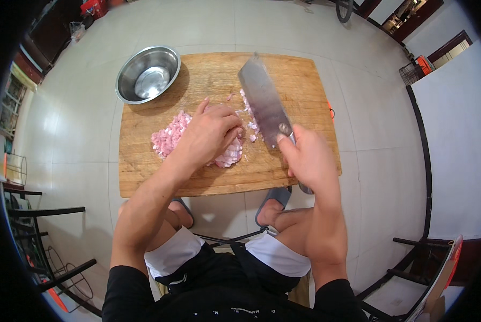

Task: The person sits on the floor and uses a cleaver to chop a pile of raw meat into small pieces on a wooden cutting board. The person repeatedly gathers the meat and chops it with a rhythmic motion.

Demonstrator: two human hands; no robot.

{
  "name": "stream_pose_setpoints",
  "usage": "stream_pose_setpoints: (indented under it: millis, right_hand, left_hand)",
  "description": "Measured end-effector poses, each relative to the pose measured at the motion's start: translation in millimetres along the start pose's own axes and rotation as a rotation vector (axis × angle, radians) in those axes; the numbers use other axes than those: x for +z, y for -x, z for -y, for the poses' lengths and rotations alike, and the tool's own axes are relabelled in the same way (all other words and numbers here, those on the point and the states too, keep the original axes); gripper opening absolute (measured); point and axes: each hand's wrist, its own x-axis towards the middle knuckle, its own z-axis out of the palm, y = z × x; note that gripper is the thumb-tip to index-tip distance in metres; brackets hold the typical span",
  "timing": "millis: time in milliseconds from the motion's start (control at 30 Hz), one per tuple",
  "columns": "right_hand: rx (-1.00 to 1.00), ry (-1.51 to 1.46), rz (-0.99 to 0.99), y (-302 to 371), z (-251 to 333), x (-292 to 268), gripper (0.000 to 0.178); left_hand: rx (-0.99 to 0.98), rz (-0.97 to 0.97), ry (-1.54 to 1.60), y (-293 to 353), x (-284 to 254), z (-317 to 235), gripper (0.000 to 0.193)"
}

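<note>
A wooden cutting board lies in front of me with pale pink raw meat on it. My left hand rests on a piece of meat, fingers curled over its right side and the thumb stretched forward. Much of that piece is hidden under the hand. Diced meat is heaped to its left. My right hand grips the handle of a cleaver, its broad blade slanting away to the far left and slightly blurred. Small meat bits lie along the blade's left side.
At the board's far left corner stands a metal bowl with nothing visible inside. My feet in grey slippers are below the near edge. A dark chair frame is at left, with another dark frame at lower right.
</note>
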Motion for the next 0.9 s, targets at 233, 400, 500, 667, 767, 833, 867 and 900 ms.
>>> stream_pose_setpoints:
  millis: [233, 400, 500, 667, 767, 833, 867, 900]
  right_hand:
    - [0.018, 0.199, 0.07, 23, 17, 0, 0.03]
    - [-0.029, 0.267, 0.064, 26, 12, 5, 0.029]
    - [-0.027, 0.241, 0.063, 25, 11, 6, 0.03]
    - [-0.002, 0.244, 0.062, 26, 16, 4, 0.027]
    - [-0.021, 0.266, 0.067, 25, 15, 4, 0.027]
    - [-0.02, 0.272, 0.081, 24, 14, 5, 0.027]
    - [-0.02, 0.275, 0.088, 24, 14, 5, 0.028]
    - [-0.012, 0.284, 0.093, 24, 15, 6, 0.028]
  left_hand:
    - [0.157, 0.056, 0.007, 1, -2, 1, 0.016]
    - [0.218, 0.086, -0.026, 2, -4, -3, 0.02]
    - [0.204, 0.071, -0.042, 2, -2, -8, 0.022]
    - [0.223, -0.028, -0.089, 1, 11, -14, 0.017]
    - [0.232, -0.06, -0.126, 0, 20, -14, 0.016]
    - [0.256, -0.041, -0.159, -2, 24, -13, 0.017]
    - [0.267, -0.032, -0.176, -3, 24, -13, 0.018]
    - [0.272, -0.036, -0.199, -4, 24, -13, 0.016]
